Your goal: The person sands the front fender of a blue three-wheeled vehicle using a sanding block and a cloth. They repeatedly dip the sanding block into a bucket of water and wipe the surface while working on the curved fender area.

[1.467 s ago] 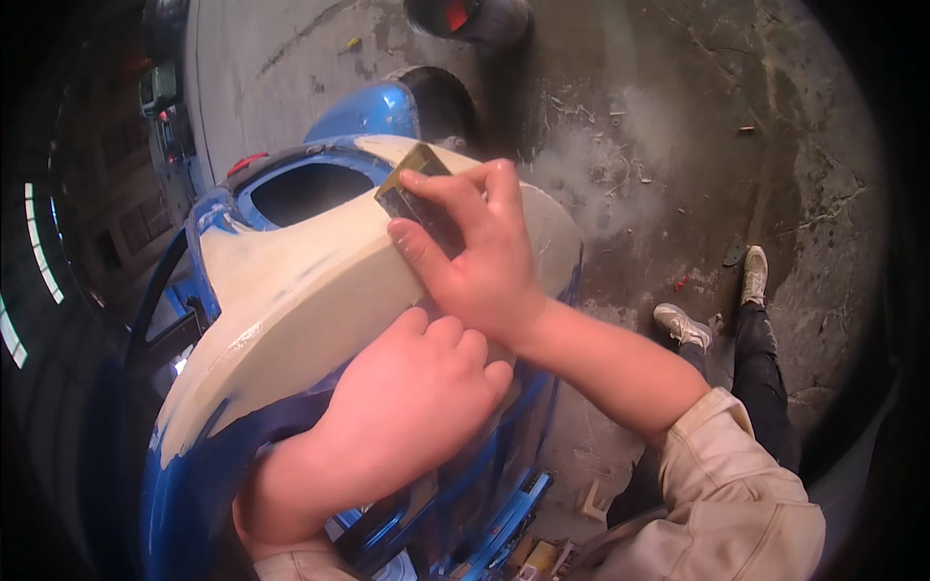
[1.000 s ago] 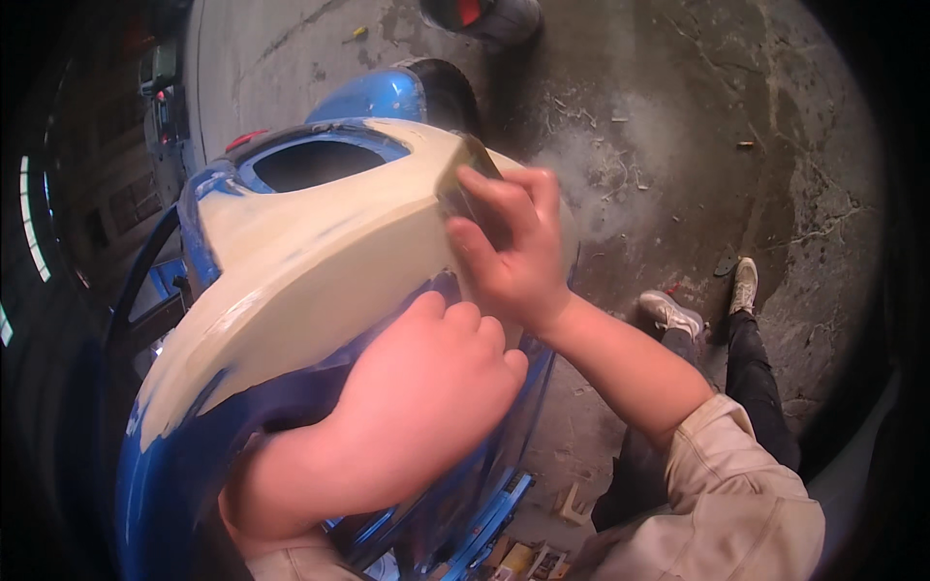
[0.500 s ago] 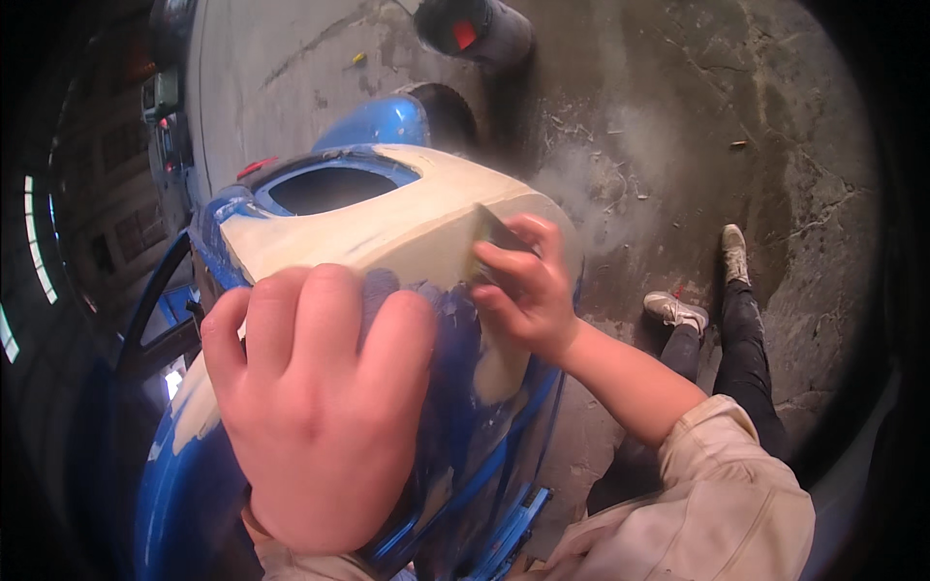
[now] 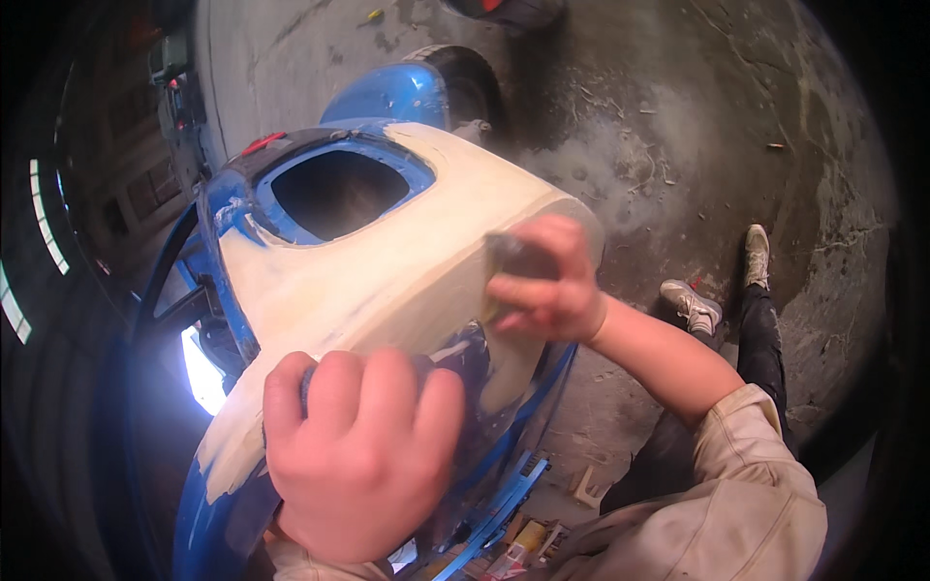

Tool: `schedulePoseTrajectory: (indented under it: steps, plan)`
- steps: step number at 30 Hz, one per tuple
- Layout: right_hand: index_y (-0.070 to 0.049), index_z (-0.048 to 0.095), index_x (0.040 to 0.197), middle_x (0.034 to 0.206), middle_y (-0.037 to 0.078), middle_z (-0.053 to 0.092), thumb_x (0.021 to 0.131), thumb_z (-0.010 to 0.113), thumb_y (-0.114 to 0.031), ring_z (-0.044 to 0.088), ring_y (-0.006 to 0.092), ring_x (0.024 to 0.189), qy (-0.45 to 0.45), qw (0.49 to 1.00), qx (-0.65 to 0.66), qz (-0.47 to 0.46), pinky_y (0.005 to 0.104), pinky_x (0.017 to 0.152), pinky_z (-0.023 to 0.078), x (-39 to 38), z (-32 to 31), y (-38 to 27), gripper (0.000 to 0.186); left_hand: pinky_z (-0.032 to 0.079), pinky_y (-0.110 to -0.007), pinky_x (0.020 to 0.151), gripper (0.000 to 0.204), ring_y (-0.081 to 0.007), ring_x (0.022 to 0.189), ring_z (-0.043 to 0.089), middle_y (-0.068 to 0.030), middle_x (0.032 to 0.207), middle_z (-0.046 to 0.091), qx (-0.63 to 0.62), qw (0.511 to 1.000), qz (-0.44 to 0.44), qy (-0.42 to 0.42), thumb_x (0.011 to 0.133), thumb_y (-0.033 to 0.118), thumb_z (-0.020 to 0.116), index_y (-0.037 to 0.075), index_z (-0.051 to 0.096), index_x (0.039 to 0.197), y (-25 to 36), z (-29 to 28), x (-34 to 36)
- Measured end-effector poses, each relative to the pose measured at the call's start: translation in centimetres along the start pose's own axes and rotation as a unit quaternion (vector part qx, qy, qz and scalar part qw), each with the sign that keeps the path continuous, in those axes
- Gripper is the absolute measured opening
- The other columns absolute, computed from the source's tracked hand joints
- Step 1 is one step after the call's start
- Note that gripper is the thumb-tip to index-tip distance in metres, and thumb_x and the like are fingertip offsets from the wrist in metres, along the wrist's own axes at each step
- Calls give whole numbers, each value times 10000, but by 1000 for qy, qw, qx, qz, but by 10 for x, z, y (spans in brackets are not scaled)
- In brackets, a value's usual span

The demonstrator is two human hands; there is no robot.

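A blue vehicle body panel (image 4: 320, 290) is covered in smooth beige filler, with bare blue showing at its edges. My right hand (image 4: 557, 281) is closed round a flat dark block (image 4: 502, 257) with a yellowish side, which looks like a sanding block. The block is held against the panel's curved right side and is blurred by motion. Nearer to me, my left hand (image 4: 363, 450) presses down on the panel with its fingers bent. Bits of something grey show at its fingertips; what it is stays hidden.
Beyond the filler is a rounded window opening (image 4: 339, 194) with a blue rim. A blue fender (image 4: 387, 94) and a wheel (image 4: 470, 87) stand behind it. A dark bucket (image 4: 523, 12) is at the top. Another person's shoes (image 4: 693, 302) are on the dusty concrete floor at right.
Both hands appear lower and a little to the right, the left one lower on the filler. The view has shifted, showing more of the window opening and less of the bucket.
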State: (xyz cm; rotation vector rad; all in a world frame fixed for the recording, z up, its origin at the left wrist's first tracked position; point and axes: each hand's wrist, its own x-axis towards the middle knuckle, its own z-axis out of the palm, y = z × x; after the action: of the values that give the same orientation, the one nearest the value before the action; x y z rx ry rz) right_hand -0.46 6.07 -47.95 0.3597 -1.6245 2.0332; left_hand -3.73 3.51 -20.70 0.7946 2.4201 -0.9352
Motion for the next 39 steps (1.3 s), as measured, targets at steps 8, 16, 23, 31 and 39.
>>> schedulePoseTrajectory:
  steps: [8, 16, 23, 31, 39]
  plan:
    - [-307, 743, 1249, 1377, 130, 574, 868, 821, -466, 556, 347, 1183, -11, 1000, 26, 9, 488, 1004, 462, -6, -7, 9, 420, 474, -419, 821, 88, -229, 753, 561, -44, 764, 490, -1, 999, -2, -32, 802, 180, 669, 175, 585, 775, 2, -8, 5]
    - [-288, 758, 1206, 1342, 129, 588, 874, 785, -463, 553, 330, 1136, -58, 996, 41, -52, 481, 967, 446, 17, 0, 3, 376, 496, -467, 836, 166, -281, 760, 597, -71, 750, 532, -14, 997, -7, -78, 782, 148, 789, 127, 626, 759, 10, -14, 5]
    - [-300, 774, 1206, 1342, 143, 582, 854, 829, -451, 558, 339, 1127, -9, 999, 40, -9, 484, 976, 457, 2, 1, 15, 387, 484, -398, 800, 120, -206, 776, 573, -2, 794, 492, -15, 998, 26, -55, 805, 219, 636, 210, 523, 766, 2, -12, 3]
    - [-293, 791, 1158, 1330, 139, 594, 833, 849, -431, 570, 334, 1112, 5, 1000, 25, 0, 476, 965, 466, 12, -5, 16, 357, 485, -390, 809, 114, -205, 776, 577, -2, 801, 505, -39, 996, 35, -67, 788, 213, 644, 212, 532, 767, 3, -10, 2]
    - [-308, 784, 1171, 1339, 132, 599, 860, 802, -485, 559, 321, 1117, -78, 995, 44, -52, 461, 937, 461, 18, -2, 13, 358, 484, -382, 804, 112, -198, 775, 573, 1, 799, 495, -51, 996, 24, -73, 789, 204, 644, 202, 531, 790, 7, -10, 5]
